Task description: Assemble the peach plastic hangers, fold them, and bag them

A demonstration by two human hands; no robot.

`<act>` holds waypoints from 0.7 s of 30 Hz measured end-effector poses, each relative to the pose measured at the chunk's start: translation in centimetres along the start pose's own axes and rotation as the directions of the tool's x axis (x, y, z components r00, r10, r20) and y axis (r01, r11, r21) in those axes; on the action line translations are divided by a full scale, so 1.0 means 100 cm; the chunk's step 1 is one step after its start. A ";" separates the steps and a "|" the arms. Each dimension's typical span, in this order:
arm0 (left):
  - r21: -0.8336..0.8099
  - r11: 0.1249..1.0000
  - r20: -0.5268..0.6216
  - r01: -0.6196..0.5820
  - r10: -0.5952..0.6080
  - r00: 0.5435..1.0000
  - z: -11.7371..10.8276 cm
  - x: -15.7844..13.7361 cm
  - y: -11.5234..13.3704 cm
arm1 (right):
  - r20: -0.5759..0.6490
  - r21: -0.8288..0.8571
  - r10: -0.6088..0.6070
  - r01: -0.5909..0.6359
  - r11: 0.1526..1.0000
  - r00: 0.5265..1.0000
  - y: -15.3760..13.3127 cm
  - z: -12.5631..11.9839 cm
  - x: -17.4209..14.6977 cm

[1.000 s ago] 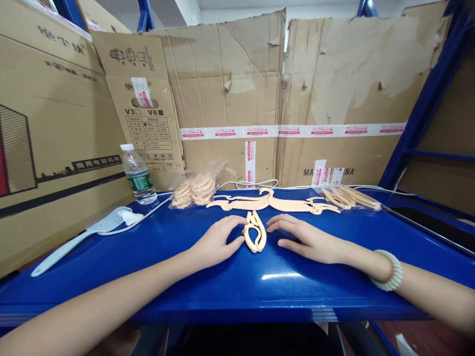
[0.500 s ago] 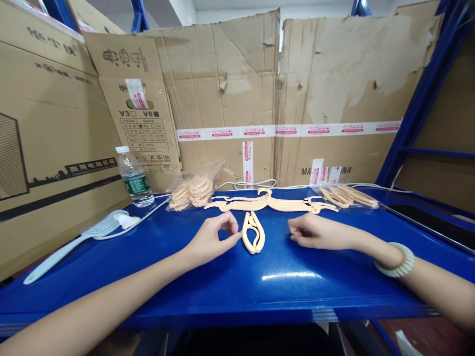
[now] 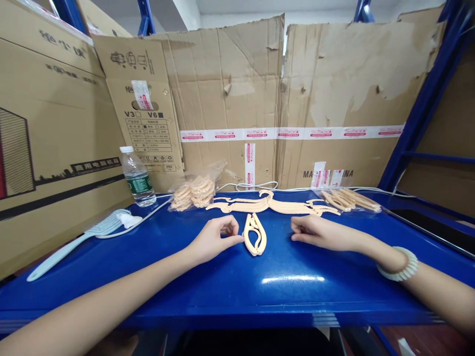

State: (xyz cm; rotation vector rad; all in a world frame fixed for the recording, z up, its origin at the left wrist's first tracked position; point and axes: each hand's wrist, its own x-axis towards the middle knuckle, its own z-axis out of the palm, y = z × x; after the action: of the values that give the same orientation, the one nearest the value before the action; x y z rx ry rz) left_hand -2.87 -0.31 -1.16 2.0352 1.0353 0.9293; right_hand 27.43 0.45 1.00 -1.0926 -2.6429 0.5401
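A folded cream plastic hanger [image 3: 262, 240] lies on the blue table in front of me. My left hand [image 3: 215, 238] rests at its left side, thumb tip touching or nearly touching its edge; the thumb and curled fingers are apart and hold nothing. To the right of the folded hanger, apart from it, my right hand [image 3: 315, 231] rests with its fingers curled in and nothing visible in them. Behind both hands, several unfolded cream hangers [image 3: 289, 206] lie stacked together, arms spread wide and hooks toward the back.
Clear bags of cream hangers lie at the back left [image 3: 200, 192] and back right [image 3: 351, 199]. A water bottle [image 3: 138, 180], a light blue slotted spatula-like tool [image 3: 61, 256] and a white cable [image 3: 156, 205] are on the left. A dark flat device [image 3: 434, 228] lies right. Cardboard [image 3: 230, 104] walls the back.
The view has shifted slightly. Both hands and the folded hanger stay in nearly the same places on the table.
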 end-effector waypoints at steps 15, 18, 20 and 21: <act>-0.014 0.998 -0.008 0.053 -0.053 0.999 -0.001 0.002 0.001 | -0.371 -0.434 -0.028 -0.147 0.889 0.928 0.063 -0.015 0.002; -0.015 0.998 -0.007 0.056 -0.056 0.998 0.000 0.002 0.002 | -0.359 -0.458 -0.043 -0.136 0.878 0.932 0.067 -0.013 0.005; -0.015 0.998 -0.005 0.056 -0.056 0.998 0.000 0.002 0.004 | -0.366 -0.461 -0.057 -0.128 0.878 0.929 0.067 -0.010 0.008; -0.017 0.998 -0.004 0.055 -0.055 0.998 0.000 0.002 0.004 | -0.370 -0.459 -0.062 -0.125 0.880 0.927 0.067 -0.008 0.010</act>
State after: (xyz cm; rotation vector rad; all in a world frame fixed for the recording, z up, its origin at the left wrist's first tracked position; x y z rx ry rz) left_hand -2.64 -0.37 -0.77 1.9819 1.0773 0.9120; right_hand 31.27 5.73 -0.98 -1.2182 -2.4616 -0.3222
